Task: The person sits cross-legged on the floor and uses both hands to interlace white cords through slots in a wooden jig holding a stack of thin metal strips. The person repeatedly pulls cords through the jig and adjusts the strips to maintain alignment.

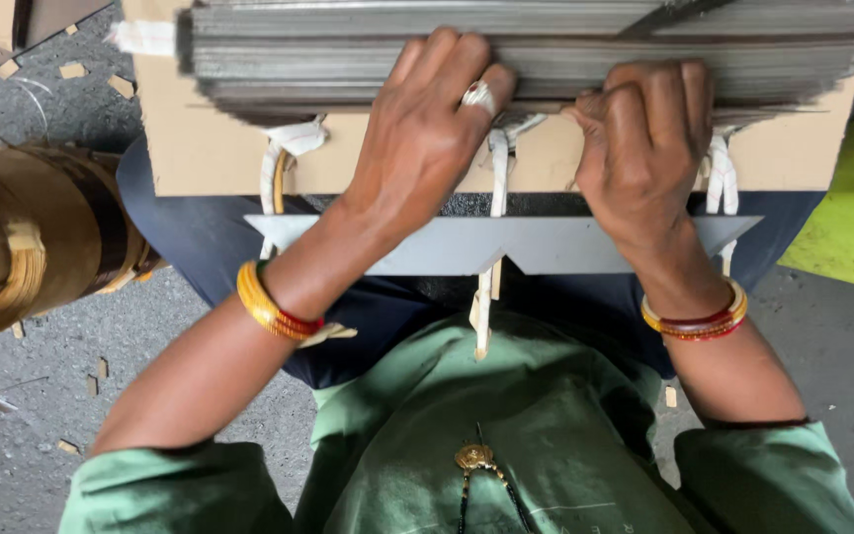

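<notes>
Both hands, left hand [417,138] and right hand [644,148], grasping metal strip stack [526,49]; long axis left-right, seemingly flat.

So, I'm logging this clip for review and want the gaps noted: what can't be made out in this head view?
- Stack of grey metal strips: its top is cut off by the upper edge, and its ends are blurred.
- Left hand and right hand: the fingertips curl over the stack, so the grip is hidden.
- White tie strips: where they run under the stack is hidden.
- Brown tape roll: cut off by the left edge.
</notes>
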A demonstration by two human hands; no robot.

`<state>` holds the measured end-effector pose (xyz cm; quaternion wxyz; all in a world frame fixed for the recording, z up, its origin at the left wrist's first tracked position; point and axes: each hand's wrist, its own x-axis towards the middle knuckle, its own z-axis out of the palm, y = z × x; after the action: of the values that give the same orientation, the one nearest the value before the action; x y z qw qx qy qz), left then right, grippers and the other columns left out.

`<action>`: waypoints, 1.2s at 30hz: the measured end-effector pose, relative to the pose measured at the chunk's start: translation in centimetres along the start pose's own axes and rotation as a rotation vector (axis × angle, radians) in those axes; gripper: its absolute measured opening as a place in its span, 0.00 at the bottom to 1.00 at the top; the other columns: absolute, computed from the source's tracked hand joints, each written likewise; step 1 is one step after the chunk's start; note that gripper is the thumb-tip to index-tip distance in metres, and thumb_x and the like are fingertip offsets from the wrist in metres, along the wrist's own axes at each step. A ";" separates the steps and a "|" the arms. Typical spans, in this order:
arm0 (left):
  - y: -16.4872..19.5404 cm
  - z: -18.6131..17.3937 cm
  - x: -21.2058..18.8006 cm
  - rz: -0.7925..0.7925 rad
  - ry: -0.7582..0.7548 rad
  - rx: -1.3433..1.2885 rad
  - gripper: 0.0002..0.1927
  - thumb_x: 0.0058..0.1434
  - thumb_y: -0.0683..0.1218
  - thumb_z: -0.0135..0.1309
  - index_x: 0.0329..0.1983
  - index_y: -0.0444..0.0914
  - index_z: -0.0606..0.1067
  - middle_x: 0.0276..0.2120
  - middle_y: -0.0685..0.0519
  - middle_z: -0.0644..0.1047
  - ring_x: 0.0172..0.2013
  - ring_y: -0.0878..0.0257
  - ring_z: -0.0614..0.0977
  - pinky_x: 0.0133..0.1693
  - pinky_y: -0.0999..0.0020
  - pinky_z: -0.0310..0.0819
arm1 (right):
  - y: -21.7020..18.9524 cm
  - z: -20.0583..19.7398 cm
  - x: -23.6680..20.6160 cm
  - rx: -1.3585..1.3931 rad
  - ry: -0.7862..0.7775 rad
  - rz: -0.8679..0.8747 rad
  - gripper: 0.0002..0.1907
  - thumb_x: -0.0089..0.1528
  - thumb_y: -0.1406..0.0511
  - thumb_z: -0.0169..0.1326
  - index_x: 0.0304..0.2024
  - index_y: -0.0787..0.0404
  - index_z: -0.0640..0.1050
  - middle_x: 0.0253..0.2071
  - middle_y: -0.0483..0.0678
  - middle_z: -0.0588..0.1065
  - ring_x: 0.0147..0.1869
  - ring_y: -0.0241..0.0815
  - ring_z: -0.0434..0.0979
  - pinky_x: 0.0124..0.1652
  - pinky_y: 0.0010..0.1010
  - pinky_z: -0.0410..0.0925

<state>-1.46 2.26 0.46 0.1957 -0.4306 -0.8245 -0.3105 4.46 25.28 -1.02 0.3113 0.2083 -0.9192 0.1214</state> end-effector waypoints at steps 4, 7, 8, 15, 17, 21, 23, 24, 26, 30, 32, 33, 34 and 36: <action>-0.6 2.0 -1.2 -0.032 0.003 -0.034 0.10 0.61 0.38 0.54 0.47 0.34 0.73 0.43 0.47 0.67 0.47 0.52 0.70 0.49 0.56 0.66 | 0.4 0.8 -0.2 -0.021 -0.013 0.025 0.10 0.68 0.78 0.61 0.36 0.68 0.72 0.44 0.53 0.69 0.44 0.51 0.65 0.45 0.40 0.62; -1.1 2.8 -1.5 -0.010 0.008 -0.032 0.09 0.63 0.38 0.55 0.46 0.34 0.72 0.41 0.48 0.66 0.45 0.52 0.70 0.48 0.56 0.65 | 0.5 1.0 -0.3 0.029 -0.015 0.038 0.08 0.65 0.78 0.59 0.37 0.67 0.71 0.44 0.53 0.68 0.46 0.51 0.66 0.46 0.40 0.62; -1.0 2.8 -1.6 -0.006 -0.004 -0.025 0.09 0.62 0.38 0.55 0.46 0.34 0.72 0.41 0.48 0.65 0.45 0.52 0.69 0.48 0.56 0.65 | 0.5 1.1 -0.3 0.028 -0.016 0.033 0.10 0.66 0.78 0.59 0.36 0.67 0.71 0.44 0.53 0.68 0.46 0.52 0.65 0.46 0.40 0.62; -0.5 2.6 -1.6 0.003 0.019 0.063 0.09 0.62 0.40 0.53 0.46 0.34 0.72 0.44 0.47 0.66 0.47 0.51 0.71 0.49 0.57 0.67 | 0.4 0.5 -0.2 0.052 -0.024 -0.013 0.13 0.68 0.76 0.62 0.36 0.66 0.69 0.43 0.51 0.68 0.46 0.50 0.65 0.47 0.39 0.63; -0.6 2.3 -1.8 0.029 0.038 0.048 0.10 0.63 0.39 0.52 0.47 0.33 0.72 0.46 0.46 0.67 0.49 0.51 0.71 0.51 0.57 0.67 | 0.3 -0.3 -0.4 0.073 -0.046 -0.007 0.14 0.69 0.76 0.64 0.36 0.66 0.70 0.42 0.50 0.68 0.47 0.49 0.66 0.47 0.38 0.63; -1.2 -0.5 -3.1 -0.016 0.032 0.090 0.11 0.60 0.37 0.54 0.46 0.32 0.75 0.48 0.45 0.71 0.51 0.48 0.74 0.52 0.56 0.70 | 0.2 -2.3 -0.8 0.109 -0.045 -0.011 0.08 0.66 0.80 0.60 0.43 0.66 0.78 0.45 0.49 0.70 0.49 0.46 0.69 0.46 0.33 0.67; -2.2 -3.7 -4.5 -0.138 0.082 0.111 0.10 0.57 0.34 0.57 0.43 0.34 0.77 0.47 0.45 0.74 0.49 0.46 0.76 0.51 0.54 0.72 | 0.1 -2.7 -1.0 0.093 -0.017 -0.012 0.12 0.64 0.82 0.59 0.47 0.66 0.82 0.45 0.48 0.71 0.50 0.45 0.70 0.46 0.32 0.68; -2.8 -5.6 -5.5 -0.185 0.068 0.108 0.10 0.58 0.33 0.58 0.42 0.34 0.77 0.44 0.46 0.73 0.48 0.47 0.76 0.49 0.55 0.72 | 0.2 -2.9 -1.1 0.068 -0.009 -0.006 0.13 0.64 0.82 0.59 0.48 0.66 0.83 0.45 0.48 0.72 0.50 0.45 0.71 0.46 0.33 0.68; -3.5 -7.9 -7.1 -0.251 0.071 0.091 0.09 0.59 0.31 0.59 0.41 0.32 0.77 0.41 0.46 0.73 0.46 0.47 0.77 0.48 0.56 0.71 | 0.1 -2.6 -1.2 0.035 0.003 -0.019 0.13 0.63 0.81 0.60 0.48 0.66 0.85 0.45 0.48 0.73 0.49 0.44 0.71 0.45 0.34 0.68; -4.2 -8.1 -9.0 -0.267 0.135 0.131 0.11 0.57 0.29 0.58 0.41 0.32 0.75 0.41 0.46 0.72 0.45 0.49 0.76 0.46 0.58 0.71 | 0.2 -1.9 -1.4 0.027 0.034 -0.068 0.10 0.63 0.81 0.61 0.44 0.66 0.84 0.43 0.48 0.74 0.48 0.45 0.70 0.45 0.34 0.67; -4.6 -7.6 -9.1 -0.224 0.147 0.211 0.11 0.55 0.30 0.59 0.40 0.33 0.75 0.39 0.47 0.70 0.44 0.50 0.75 0.44 0.58 0.68 | 0.3 -1.5 -1.4 0.038 0.043 -0.051 0.08 0.64 0.80 0.61 0.42 0.67 0.83 0.43 0.48 0.74 0.50 0.45 0.70 0.46 0.33 0.67; -4.7 -7.4 -9.0 -0.200 0.140 0.251 0.11 0.53 0.31 0.60 0.38 0.33 0.75 0.37 0.47 0.69 0.42 0.50 0.74 0.42 0.57 0.66 | 0.3 -1.5 -1.6 0.046 0.030 -0.023 0.07 0.65 0.80 0.62 0.41 0.67 0.82 0.44 0.48 0.74 0.50 0.45 0.70 0.47 0.33 0.67; -4.8 -7.3 -9.0 -0.177 0.133 0.290 0.11 0.52 0.32 0.62 0.37 0.33 0.74 0.35 0.47 0.67 0.40 0.49 0.72 0.40 0.55 0.65 | 0.3 -1.5 -1.7 0.057 0.020 0.001 0.06 0.66 0.80 0.62 0.41 0.67 0.82 0.44 0.48 0.74 0.51 0.45 0.70 0.48 0.33 0.67; -5.0 -6.7 -8.6 -0.134 0.151 0.323 0.10 0.55 0.32 0.61 0.36 0.34 0.74 0.34 0.49 0.67 0.38 0.53 0.71 0.38 0.58 0.63 | 0.2 -1.5 -1.9 0.081 0.007 0.043 0.06 0.67 0.80 0.61 0.41 0.67 0.81 0.45 0.48 0.74 0.52 0.44 0.71 0.49 0.33 0.67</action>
<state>-0.46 -9.53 -1.42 0.3025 -0.3134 -0.8733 -0.2180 6.50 26.61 -1.08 0.3032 0.2007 -0.9166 0.1660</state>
